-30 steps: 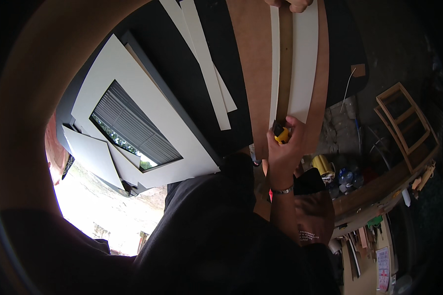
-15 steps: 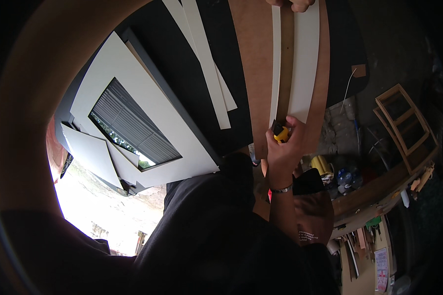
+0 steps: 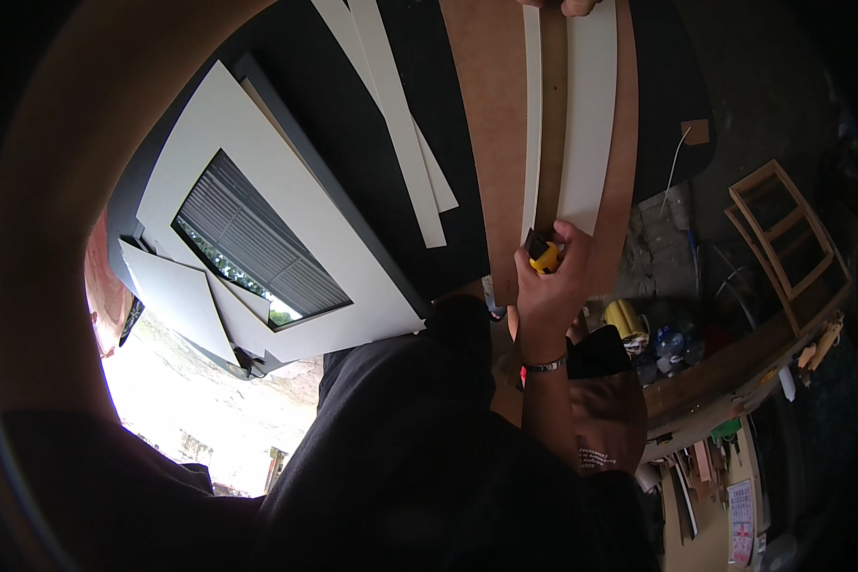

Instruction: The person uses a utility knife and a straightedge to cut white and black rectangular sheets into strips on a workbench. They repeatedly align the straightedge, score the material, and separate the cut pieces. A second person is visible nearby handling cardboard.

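Observation:
At the top edge, the bent fingers of my left hand [image 3: 577,7] close over the far part of a long white strip [image 3: 591,105]; the rest of that hand is cut off. My right hand [image 3: 555,291], a metal band on its wrist, wraps round a small yellow-and-black tool [image 3: 543,257] at the strip's near end. Its exact kind is mostly hidden by the fingers. A narrow olive-brown band [image 3: 554,124] runs between the wide white strip and a thin white edge [image 3: 533,124]. All of these lie along a reddish-brown board [image 3: 491,143].
Left of the board, two white strips [image 3: 405,143] cross on a black surface [image 3: 448,257]. A white panel with a rectangular opening [image 3: 334,229] leans farther left, beside white offcuts [image 3: 176,296]. At right are wooden frames [image 3: 782,229], a yellow roll [image 3: 624,322] and a wooden bench edge [image 3: 705,362].
Both hands keep their hold, and the strips have not moved on the board. The whole view has shifted very slightly.

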{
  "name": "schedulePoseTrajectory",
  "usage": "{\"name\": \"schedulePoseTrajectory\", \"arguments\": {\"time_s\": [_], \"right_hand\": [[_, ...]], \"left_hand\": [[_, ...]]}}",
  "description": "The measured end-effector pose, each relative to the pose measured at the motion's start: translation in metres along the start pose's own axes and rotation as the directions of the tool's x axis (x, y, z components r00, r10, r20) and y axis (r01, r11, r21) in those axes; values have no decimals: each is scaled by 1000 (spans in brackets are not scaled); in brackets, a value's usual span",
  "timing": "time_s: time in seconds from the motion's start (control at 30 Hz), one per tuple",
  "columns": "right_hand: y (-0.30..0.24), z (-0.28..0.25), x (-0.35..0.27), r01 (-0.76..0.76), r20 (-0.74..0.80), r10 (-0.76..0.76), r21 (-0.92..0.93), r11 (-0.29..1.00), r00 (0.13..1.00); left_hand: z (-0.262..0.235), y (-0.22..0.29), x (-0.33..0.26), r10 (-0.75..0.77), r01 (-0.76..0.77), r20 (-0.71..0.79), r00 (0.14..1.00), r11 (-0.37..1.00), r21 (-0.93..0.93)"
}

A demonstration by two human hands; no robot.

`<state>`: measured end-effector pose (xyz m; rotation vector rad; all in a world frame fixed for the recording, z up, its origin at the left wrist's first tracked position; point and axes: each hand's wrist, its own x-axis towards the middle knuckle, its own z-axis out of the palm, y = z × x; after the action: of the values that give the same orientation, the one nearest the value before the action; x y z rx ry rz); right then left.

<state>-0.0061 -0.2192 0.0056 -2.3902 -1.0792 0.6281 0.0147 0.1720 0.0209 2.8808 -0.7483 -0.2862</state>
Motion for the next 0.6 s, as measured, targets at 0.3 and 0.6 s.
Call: {"name": "schedulePoseTrajectory", "arguments": {"time_s": [0.3, 0.6], "right_hand": [[4, 2, -1, -5, 2, 5, 12, 1000, 1000], [4, 1, -1, -1, 0, 1, 33, 999, 1000]], "left_hand": [[0, -1, 0, -13, 13, -1, 1000, 1000, -14], [-1, -2, 1, -36, 36, 0, 999, 999, -30]]}}
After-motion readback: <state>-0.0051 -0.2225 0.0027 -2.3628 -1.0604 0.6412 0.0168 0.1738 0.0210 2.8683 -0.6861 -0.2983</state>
